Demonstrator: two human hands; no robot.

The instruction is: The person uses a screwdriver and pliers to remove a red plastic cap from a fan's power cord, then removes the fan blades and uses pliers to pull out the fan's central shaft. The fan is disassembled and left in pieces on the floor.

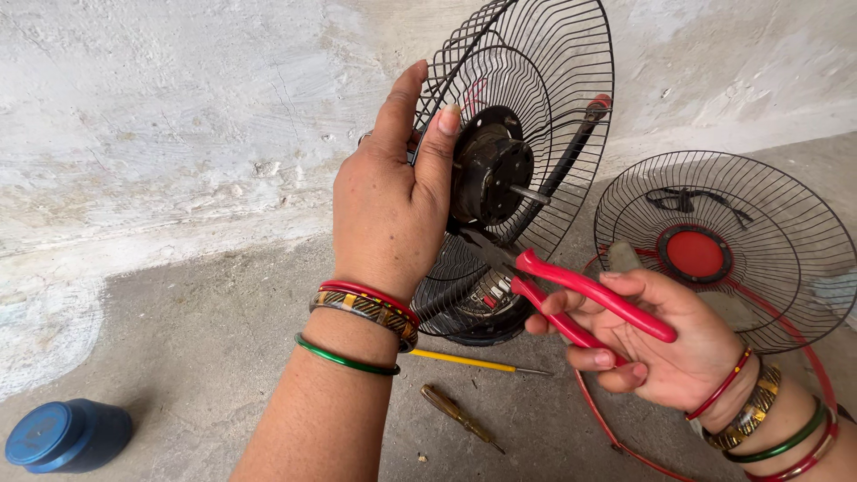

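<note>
Bare concrete floor (pixel 205 339) meets a rough whitewashed wall (pixel 178 107). Left hand (pixel 393 192) grips rear fan guard (pixel 527 116) w/ motor (pixel 489 174), holding the assy upright; thumb and fingers wrapped on wire rim, motor shaft pointing right. Right hand (pixel 656 344) is closed around red-handled pliers (pixel 571 290); plier tips sit at the motor's lower edge, exact contact pt not visible. Front fan guard (pixel 768 259) w/ red centre cap lies flat on floor behind the right hand, a red ring (pixel 616 437) beside it. Yellow screwdriver (pixel 469 362) and brown screwdriver (pixel 457 415) lie on floor below the motor. Blue jar (pixel 67 436) lies at lower left, well apart
</note>
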